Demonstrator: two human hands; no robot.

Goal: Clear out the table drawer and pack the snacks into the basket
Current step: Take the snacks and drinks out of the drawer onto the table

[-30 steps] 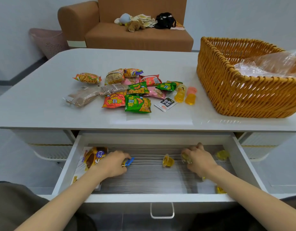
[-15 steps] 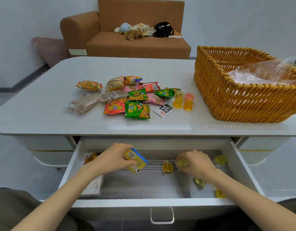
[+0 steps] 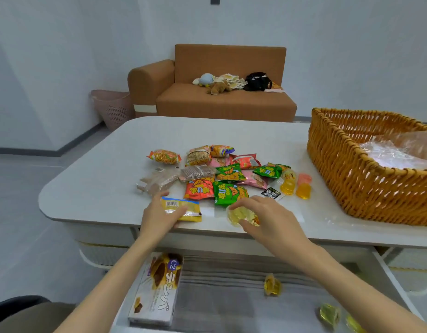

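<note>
My left hand [image 3: 157,218] holds a yellow snack packet [image 3: 183,209] on the white table [image 3: 107,186], near its front edge. My right hand [image 3: 267,218] holds yellow jelly cups [image 3: 240,215] just above the tabletop beside the packet. A pile of snack bags [image 3: 222,179] and two more jelly cups [image 3: 295,186] lie behind them. The wicker basket [image 3: 347,179] stands at the right, with clear plastic inside. Below, the open drawer [image 3: 231,299] holds a cake box [image 3: 157,292] at the left and several jelly cups [image 3: 272,286] at the right.
A brown sofa [image 3: 222,97] with soft toys and a black bag stands behind the table. A pink laundry bin [image 3: 111,106] sits to its left. The drawer's right wall [image 3: 397,284] juts out toward me.
Both hands rose out of the drawer to the tabletop, the left bringing the yellow packet and the right bringing jelly cups. My view tilted up.
</note>
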